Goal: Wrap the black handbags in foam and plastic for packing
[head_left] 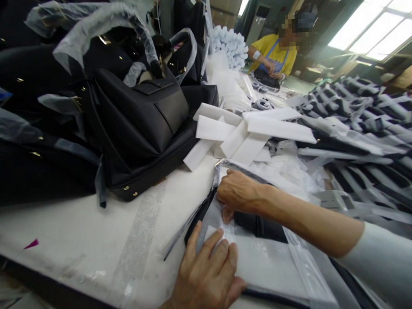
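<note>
A flat black bag piece (260,227) lies at the table's front, partly covered by a white sheet (268,265) and clear plastic. My left hand (207,273) rests on its near left part, palm down, fingers spread, fingertips on the white sheet and the black edge. Farther up, my right hand (240,194) is closed at the piece's upper left corner, fingers curled inward beside the dark edge. What those fingers pinch is hidden.
Black handbags (139,116) with plastic-wrapped handles crowd the left. White foam strips (221,128) lie beyond my hands. Wrapped black straps (360,102) pile up at right. A person in a yellow shirt (292,59) works across the white table (128,249).
</note>
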`<act>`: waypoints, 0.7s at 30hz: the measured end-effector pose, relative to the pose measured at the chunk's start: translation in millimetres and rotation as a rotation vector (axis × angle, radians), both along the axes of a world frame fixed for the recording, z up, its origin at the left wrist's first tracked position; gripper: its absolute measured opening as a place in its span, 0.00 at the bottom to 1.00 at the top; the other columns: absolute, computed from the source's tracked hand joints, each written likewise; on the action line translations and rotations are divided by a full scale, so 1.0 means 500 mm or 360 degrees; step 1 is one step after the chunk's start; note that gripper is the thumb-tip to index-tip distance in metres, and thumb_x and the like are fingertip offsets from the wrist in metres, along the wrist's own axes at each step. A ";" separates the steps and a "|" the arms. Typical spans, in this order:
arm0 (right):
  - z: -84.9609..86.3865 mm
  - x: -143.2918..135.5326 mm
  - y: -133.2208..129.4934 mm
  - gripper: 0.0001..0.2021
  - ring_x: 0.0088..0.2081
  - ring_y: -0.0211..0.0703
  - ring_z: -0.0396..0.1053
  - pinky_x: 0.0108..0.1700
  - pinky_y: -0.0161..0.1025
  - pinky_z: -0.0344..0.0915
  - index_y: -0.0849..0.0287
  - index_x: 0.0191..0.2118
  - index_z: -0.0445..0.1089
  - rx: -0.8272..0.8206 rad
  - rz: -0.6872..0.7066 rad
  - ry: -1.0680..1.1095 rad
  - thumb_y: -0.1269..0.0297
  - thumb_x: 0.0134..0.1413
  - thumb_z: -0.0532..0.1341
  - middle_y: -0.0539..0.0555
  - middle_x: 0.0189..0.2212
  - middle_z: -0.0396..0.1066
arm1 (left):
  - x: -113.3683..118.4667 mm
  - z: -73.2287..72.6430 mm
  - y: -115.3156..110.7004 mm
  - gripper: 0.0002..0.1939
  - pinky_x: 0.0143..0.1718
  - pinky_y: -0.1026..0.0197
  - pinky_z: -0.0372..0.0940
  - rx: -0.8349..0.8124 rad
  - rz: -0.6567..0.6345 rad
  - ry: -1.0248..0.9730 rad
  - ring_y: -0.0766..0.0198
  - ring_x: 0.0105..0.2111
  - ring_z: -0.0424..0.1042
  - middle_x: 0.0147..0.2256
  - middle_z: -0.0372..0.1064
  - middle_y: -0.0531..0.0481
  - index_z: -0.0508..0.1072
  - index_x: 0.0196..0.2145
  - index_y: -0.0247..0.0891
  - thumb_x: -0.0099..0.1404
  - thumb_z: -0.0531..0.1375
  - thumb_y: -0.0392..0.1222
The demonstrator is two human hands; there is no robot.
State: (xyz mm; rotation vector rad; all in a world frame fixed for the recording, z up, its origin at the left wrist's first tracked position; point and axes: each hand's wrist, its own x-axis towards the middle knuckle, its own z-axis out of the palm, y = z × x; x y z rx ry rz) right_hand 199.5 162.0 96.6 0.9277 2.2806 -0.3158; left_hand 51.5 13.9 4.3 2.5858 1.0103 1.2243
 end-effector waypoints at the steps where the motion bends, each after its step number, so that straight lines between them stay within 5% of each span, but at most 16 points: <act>1: -0.006 0.008 0.005 0.23 0.32 0.51 0.73 0.40 0.43 0.58 0.64 0.29 0.79 -0.0019 -0.0038 0.0026 0.43 0.49 0.67 0.61 0.26 0.76 | 0.000 0.001 0.000 0.15 0.70 0.43 0.39 0.0003 0.0001 -0.0004 0.57 0.50 0.73 0.41 0.77 0.48 0.76 0.45 0.36 0.69 0.58 0.48; 7: -0.039 0.057 0.027 0.28 0.30 0.47 0.71 0.29 0.36 0.55 0.58 0.35 0.80 -0.0234 -0.0510 0.0208 0.37 0.38 0.69 0.55 0.28 0.76 | 0.001 0.004 0.004 0.16 0.70 0.44 0.37 0.0036 0.0010 -0.0008 0.57 0.48 0.74 0.40 0.77 0.49 0.76 0.45 0.35 0.69 0.57 0.49; 21: -0.066 0.096 0.058 0.14 0.25 0.36 0.65 0.26 0.31 0.56 0.59 0.26 0.76 -0.0751 -0.0908 0.0529 0.56 0.35 0.74 0.44 0.19 0.68 | 0.006 -0.008 0.007 0.20 0.69 0.42 0.42 0.0097 0.0017 -0.0061 0.57 0.49 0.74 0.38 0.77 0.47 0.77 0.43 0.36 0.73 0.49 0.49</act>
